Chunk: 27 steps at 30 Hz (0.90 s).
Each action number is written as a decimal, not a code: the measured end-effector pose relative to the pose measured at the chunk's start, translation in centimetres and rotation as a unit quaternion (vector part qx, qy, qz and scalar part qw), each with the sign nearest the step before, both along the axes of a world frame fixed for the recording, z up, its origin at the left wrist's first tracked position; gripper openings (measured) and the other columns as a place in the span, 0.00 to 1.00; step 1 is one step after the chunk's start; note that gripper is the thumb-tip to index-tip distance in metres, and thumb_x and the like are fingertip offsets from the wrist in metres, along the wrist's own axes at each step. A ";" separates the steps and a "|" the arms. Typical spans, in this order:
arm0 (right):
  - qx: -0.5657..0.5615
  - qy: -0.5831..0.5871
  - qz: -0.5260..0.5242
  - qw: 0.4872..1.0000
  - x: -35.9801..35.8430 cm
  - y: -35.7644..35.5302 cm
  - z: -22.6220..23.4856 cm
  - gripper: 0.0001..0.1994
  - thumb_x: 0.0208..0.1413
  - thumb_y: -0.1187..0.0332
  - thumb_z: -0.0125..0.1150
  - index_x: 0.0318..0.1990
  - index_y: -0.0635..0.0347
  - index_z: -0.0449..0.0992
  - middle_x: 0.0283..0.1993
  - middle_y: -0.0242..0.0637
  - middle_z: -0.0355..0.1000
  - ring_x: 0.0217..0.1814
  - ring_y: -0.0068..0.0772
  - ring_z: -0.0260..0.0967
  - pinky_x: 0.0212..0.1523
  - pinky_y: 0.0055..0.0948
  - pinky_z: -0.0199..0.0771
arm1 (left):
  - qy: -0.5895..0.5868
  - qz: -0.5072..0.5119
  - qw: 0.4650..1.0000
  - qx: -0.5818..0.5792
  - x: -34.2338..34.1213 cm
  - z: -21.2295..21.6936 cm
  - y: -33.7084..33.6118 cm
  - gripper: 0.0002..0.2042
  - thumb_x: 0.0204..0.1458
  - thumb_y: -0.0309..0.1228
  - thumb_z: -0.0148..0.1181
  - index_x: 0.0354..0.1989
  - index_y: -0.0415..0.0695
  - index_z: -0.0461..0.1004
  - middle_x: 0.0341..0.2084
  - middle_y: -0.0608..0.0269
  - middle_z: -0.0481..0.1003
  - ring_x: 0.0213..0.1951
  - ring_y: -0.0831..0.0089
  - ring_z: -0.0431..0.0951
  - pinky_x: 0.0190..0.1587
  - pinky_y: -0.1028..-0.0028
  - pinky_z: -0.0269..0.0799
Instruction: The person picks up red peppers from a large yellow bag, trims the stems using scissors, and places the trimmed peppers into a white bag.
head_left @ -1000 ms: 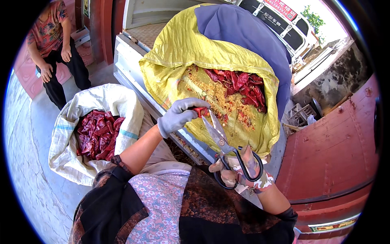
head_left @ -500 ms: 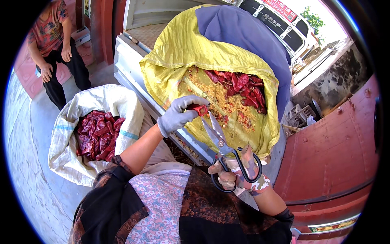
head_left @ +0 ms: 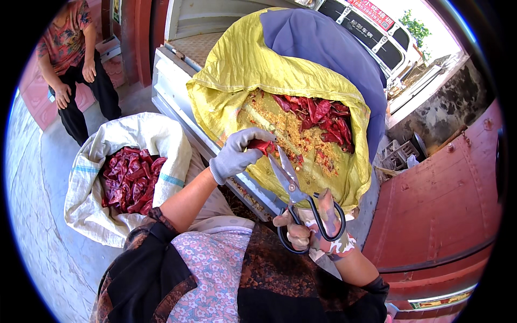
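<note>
Grey-gloved left hand [head_left: 235, 154] pinching a wrinkled red pepper [head_left: 262, 146].
Camouflage-gloved right hand [head_left: 316, 231] gripping black-handled steel scissors [head_left: 292, 188], spread just beside the pepper; yellow woven sack [head_left: 231, 70] beyond both hands; white woven sack [head_left: 86, 185] to their left.

The truck bed [head_left: 200, 45] carried a yellow sack [head_left: 237, 59], with pale seeds [head_left: 295, 131] and red peppers [head_left: 329, 119] inside its open mouth. On the grey floor [head_left: 39, 215] stood a white sack [head_left: 85, 196] holding dark peppers [head_left: 129, 180].
</note>
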State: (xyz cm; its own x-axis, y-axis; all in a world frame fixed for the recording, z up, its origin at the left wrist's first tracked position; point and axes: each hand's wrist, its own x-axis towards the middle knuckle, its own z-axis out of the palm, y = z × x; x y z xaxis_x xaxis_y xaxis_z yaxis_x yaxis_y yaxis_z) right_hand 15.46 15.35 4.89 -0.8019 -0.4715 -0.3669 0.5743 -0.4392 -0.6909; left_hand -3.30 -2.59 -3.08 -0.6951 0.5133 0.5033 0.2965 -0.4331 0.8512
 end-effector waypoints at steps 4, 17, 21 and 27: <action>0.048 -0.012 -0.001 0.999 -0.6 -0.7 0.3 0.50 0.43 0.24 0.30 0.50 0.68 0.65 0.23 0.31 0.52 0.14 0.17 0.40 0.16 0.20 0.40 | -0.002 0.013 1.000 0.009 0.0 -0.3 0.2 0.17 0.42 0.18 0.49 0.43 0.37 0.71 0.38 0.66 0.73 0.42 0.80 0.70 0.48 0.79 0.64; 0.037 0.019 0.011 0.999 -1.8 -1.4 -1.3 0.55 0.41 0.24 0.33 0.46 0.83 0.65 0.13 0.20 0.48 0.13 0.17 0.41 0.15 0.21 0.39 | -0.063 0.037 0.995 0.063 0.3 0.0 1.2 0.15 0.45 0.18 0.47 0.44 0.37 0.71 0.36 0.70 0.72 0.39 0.83 0.69 0.46 0.81 0.63; 0.075 0.075 -0.007 0.994 -2.4 -2.0 -1.6 0.54 0.42 0.24 0.33 0.45 0.81 0.67 0.12 0.20 0.47 0.12 0.16 0.41 0.14 0.20 0.40 | -0.065 0.030 0.995 0.066 0.3 -0.4 1.2 0.16 0.46 0.17 0.47 0.45 0.37 0.70 0.37 0.70 0.72 0.39 0.84 0.69 0.46 0.81 0.63; -0.047 0.061 0.006 0.997 -2.5 -1.5 -3.1 0.50 0.45 0.26 0.33 0.46 0.78 0.66 0.14 0.23 0.50 0.13 0.16 0.45 0.15 0.20 0.43 | -0.102 0.052 0.987 0.114 1.1 0.4 1.5 0.15 0.46 0.18 0.49 0.44 0.38 0.70 0.35 0.69 0.73 0.38 0.83 0.70 0.44 0.80 0.65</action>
